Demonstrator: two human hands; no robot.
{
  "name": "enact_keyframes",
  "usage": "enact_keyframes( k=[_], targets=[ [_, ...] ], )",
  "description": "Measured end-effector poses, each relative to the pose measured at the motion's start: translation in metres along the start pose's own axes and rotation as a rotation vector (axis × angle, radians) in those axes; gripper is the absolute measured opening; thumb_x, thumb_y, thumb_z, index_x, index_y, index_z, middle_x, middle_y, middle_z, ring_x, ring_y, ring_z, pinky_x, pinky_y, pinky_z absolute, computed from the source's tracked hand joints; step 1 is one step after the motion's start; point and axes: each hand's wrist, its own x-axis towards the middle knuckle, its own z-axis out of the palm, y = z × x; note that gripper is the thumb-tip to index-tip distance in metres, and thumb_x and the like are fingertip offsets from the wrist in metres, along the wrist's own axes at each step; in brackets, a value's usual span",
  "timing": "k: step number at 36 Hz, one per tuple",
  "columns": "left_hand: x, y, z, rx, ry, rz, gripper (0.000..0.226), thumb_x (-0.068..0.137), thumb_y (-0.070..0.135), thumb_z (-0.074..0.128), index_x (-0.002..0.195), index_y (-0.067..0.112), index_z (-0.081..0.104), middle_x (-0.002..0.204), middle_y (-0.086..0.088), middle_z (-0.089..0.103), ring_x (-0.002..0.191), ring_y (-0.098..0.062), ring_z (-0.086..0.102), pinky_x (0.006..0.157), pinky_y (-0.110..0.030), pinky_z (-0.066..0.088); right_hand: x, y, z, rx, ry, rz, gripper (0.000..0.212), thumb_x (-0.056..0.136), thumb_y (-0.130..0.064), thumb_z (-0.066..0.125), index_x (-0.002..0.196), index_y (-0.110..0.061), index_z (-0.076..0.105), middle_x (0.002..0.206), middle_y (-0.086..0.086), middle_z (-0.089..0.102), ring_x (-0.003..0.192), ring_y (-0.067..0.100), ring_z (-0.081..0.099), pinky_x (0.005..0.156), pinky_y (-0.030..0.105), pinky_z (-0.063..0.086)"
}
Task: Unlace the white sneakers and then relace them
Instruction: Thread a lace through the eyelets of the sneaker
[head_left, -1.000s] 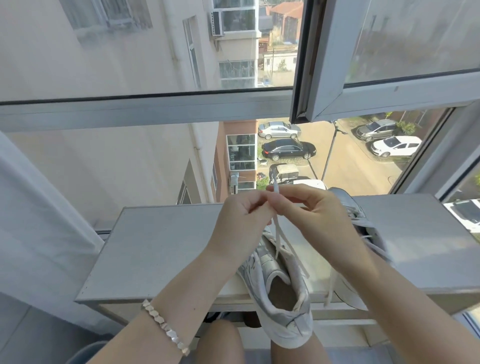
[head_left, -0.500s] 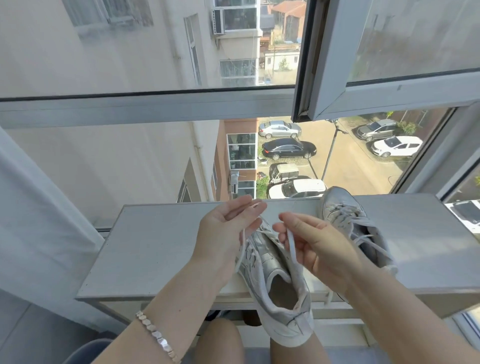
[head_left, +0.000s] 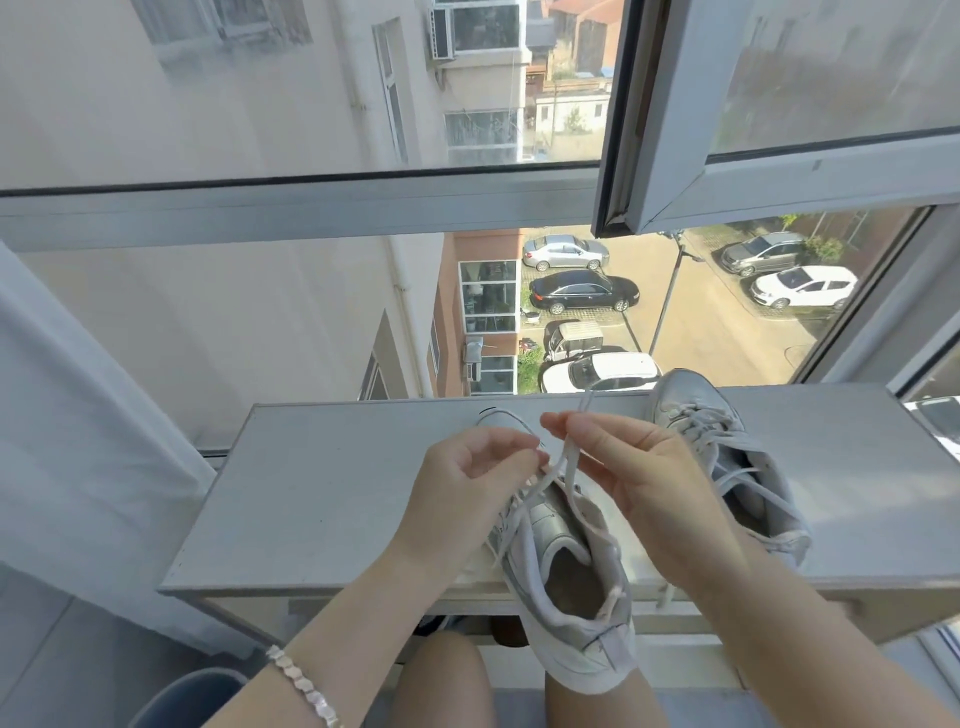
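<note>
Pinching one strand of the white lace (head_left: 551, 474) between curled thumb and fingertip, the left hand (head_left: 467, 480) hovers over the near sneaker (head_left: 566, 592), whose heel overhangs the grey ledge (head_left: 322, 493). The right hand (head_left: 641, 478) pinches the other strand higher up. Just right, a second sneaker (head_left: 719, 447) lies laced on the ledge.

The desk (head_left: 311, 493) lies open from its left edge to the middle. At mid near edge a sneaker (head_left: 571, 639) overhangs, the left hand (head_left: 467, 483) and right hand (head_left: 639, 483) pinching its lace (head_left: 553, 473) above it. A second sneaker (head_left: 685, 405) blocks just right; window glass (head_left: 260, 322) walls the far edge.
</note>
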Motion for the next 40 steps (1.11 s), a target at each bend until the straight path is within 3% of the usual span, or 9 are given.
enact_keyframes(
  k=[3,6,8,13,18,26,29,34,40],
  targets=[
    [0.003,0.005,0.003,-0.024,0.007,-0.019,0.01,0.086,0.018,0.063,0.091,0.018,0.071,0.087,0.004,0.074,0.086,-0.009,0.069,0.08,-0.021,0.05,-0.006,-0.001,0.001,-0.183,0.002,-0.082,0.02,0.076,-0.017,0.067,0.091,-0.006,0.075,0.086,0.006,0.074,0.086,0.012,0.07,0.066,0.008,0.048],
    [0.006,0.01,0.005,-0.035,-0.04,-0.047,0.013,0.088,0.022,0.061,0.086,0.023,0.074,0.088,0.004,0.074,0.089,-0.009,0.067,0.084,-0.026,0.052,-0.011,0.0,0.002,-0.29,-0.011,-0.097,0.01,0.078,-0.015,0.068,0.082,-0.014,0.078,0.086,0.032,0.066,0.069,0.04,0.058,0.065,0.022,0.042],
    [0.008,0.012,0.005,-0.028,-0.112,-0.079,0.017,0.088,0.024,0.06,0.082,0.026,0.076,0.091,0.001,0.073,0.088,-0.013,0.066,0.082,-0.026,0.053,-0.012,-0.001,0.002,-0.332,-0.04,-0.1,0.009,0.077,-0.016,0.069,0.078,-0.015,0.078,0.083,0.043,0.056,0.064,0.028,0.046,0.06,0.026,0.037],
    [0.01,0.015,0.002,-0.058,-0.205,-0.127,0.013,0.083,0.02,0.065,0.073,0.024,0.074,0.074,0.004,0.067,0.073,-0.008,0.06,0.074,-0.025,0.047,-0.012,0.0,-0.004,-0.395,-0.074,-0.104,0.01,0.077,-0.017,0.069,0.08,-0.011,0.077,0.078,0.018,0.071,0.065,0.012,0.056,0.059,0.015,0.045],
    [0.008,0.014,0.002,-0.055,-0.203,-0.107,0.008,0.085,0.016,0.064,0.079,0.016,0.068,0.062,0.006,0.062,0.057,-0.003,0.055,0.07,-0.026,0.044,-0.011,0.003,-0.006,-0.39,-0.079,-0.059,0.019,0.075,-0.027,0.068,0.082,-0.011,0.076,0.083,0.015,0.072,0.074,0.023,0.059,0.064,0.02,0.049],
    [0.006,0.012,0.008,-0.193,-0.016,-0.095,0.009,0.085,0.021,0.063,0.08,0.018,0.07,0.071,0.005,0.067,0.072,-0.008,0.062,0.066,-0.022,0.048,-0.012,-0.001,-0.003,-0.279,0.035,-0.114,0.006,0.076,-0.017,0.07,0.078,-0.019,0.075,0.074,-0.002,0.074,0.068,0.004,0.067,0.063,0.013,0.053],
    [0.003,0.014,0.011,-0.277,-0.025,-0.147,0.009,0.085,0.012,0.063,0.084,0.015,0.072,0.078,0.0,0.072,0.072,-0.007,0.066,0.063,-0.019,0.051,-0.013,-0.004,-0.001,-0.208,0.009,-0.103,0.02,0.066,-0.021,0.07,0.084,-0.016,0.075,0.08,0.005,0.074,0.074,0.013,0.069,0.071,0.022,0.056],
    [0.001,0.017,0.014,-0.298,0.026,-0.157,0.005,0.078,0.01,0.07,0.08,0.015,0.072,0.075,-0.003,0.073,0.072,-0.013,0.069,0.071,-0.03,0.053,-0.014,-0.003,-0.001,-0.178,0.031,-0.102,0.018,0.06,-0.025,0.072,0.077,-0.022,0.077,0.071,0.004,0.073,0.059,0.004,0.06,0.053,0.015,0.047],
    [-0.002,0.014,0.017,-0.374,0.122,-0.151,0.007,0.074,0.002,0.072,0.077,0.007,0.07,0.071,-0.006,0.072,0.065,-0.013,0.07,0.056,-0.017,0.052,-0.014,-0.002,-0.002,-0.086,0.024,0.001,0.017,0.063,-0.029,0.069,0.075,-0.02,0.077,0.078,-0.001,0.073,0.067,0.002,0.064,0.054,0.013,0.047]
  ],
)
